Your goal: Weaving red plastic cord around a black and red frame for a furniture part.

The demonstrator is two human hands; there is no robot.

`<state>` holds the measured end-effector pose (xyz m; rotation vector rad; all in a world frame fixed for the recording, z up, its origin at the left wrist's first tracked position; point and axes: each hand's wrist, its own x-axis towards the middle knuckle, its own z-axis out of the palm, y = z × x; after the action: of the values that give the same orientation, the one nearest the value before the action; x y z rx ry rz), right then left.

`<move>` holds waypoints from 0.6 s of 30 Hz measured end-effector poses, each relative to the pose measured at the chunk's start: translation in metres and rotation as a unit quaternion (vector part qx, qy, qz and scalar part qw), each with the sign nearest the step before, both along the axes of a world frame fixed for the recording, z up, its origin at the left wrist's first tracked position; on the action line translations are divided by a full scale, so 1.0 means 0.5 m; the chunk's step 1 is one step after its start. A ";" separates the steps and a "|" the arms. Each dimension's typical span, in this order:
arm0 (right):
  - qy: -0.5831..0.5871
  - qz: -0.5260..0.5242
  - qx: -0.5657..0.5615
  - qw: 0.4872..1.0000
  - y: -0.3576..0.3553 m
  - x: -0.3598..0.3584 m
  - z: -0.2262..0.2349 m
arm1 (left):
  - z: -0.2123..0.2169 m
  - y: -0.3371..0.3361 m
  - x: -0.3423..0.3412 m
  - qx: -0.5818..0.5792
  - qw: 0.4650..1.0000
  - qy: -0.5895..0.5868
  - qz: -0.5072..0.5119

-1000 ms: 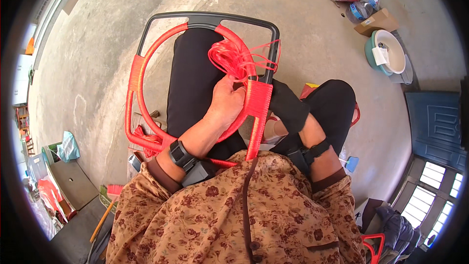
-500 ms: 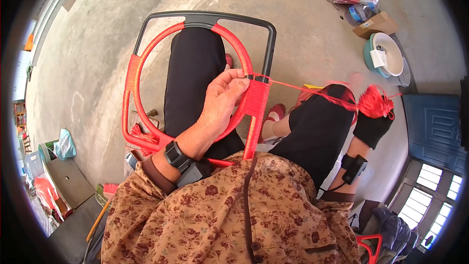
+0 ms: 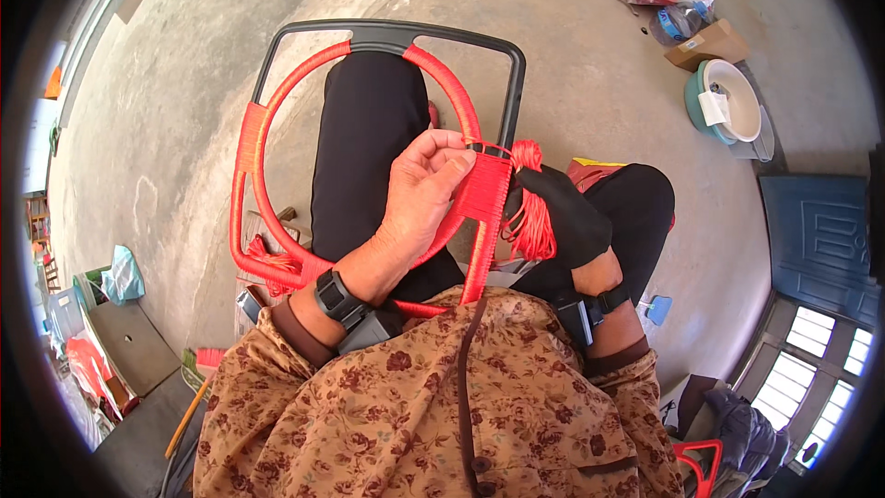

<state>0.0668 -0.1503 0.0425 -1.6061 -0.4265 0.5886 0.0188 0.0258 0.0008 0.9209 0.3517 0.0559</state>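
A dark frame (image 3: 379, 32) with a round inner ring (image 3: 451, 83) rests across my lap, much of it wound in red cord. My left hand (image 3: 419, 189) is bare and closed, its thumb and fingers pinching the cord at the inner edge of the right-hand band (image 3: 485, 186). The cord passes over a short dark stretch just above that band. Outside the frame's right bar, my right hand (image 3: 567, 212), in a black glove, grips a bundle of loose red cord (image 3: 532, 226). Some right fingertips are hidden behind the bundle.
Beneath the frame's lower left corner lies more red cord (image 3: 267, 260). Basins (image 3: 735, 101) and a cardboard box (image 3: 710, 44) stand on the concrete floor (image 3: 184, 83) at far right. A blue door panel (image 3: 816, 240) is at the right. A broom (image 3: 207, 357) lies at lower left.
My right hand has swung in from the far right with the cord bundle, close to the frame's right bar. The long taut strand is now short. My left hand keeps its place.
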 end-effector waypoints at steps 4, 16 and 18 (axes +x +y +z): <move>0.218 -0.115 0.086 0.965 -0.023 0.025 -0.072 | 0.000 -0.001 0.002 0.013 1.000 -0.013 -0.008; 0.243 -0.207 0.078 0.944 -0.017 0.026 -0.017 | -0.010 -0.012 -0.001 0.078 0.997 -0.006 0.014; 0.221 -0.179 0.079 0.955 -0.002 0.034 -0.042 | -0.010 -0.014 -0.001 0.079 0.997 -0.014 0.023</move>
<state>0.0839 -0.1512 0.0216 -1.3067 0.1479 0.5950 0.0184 0.0186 -0.0043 1.0676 0.3463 0.1396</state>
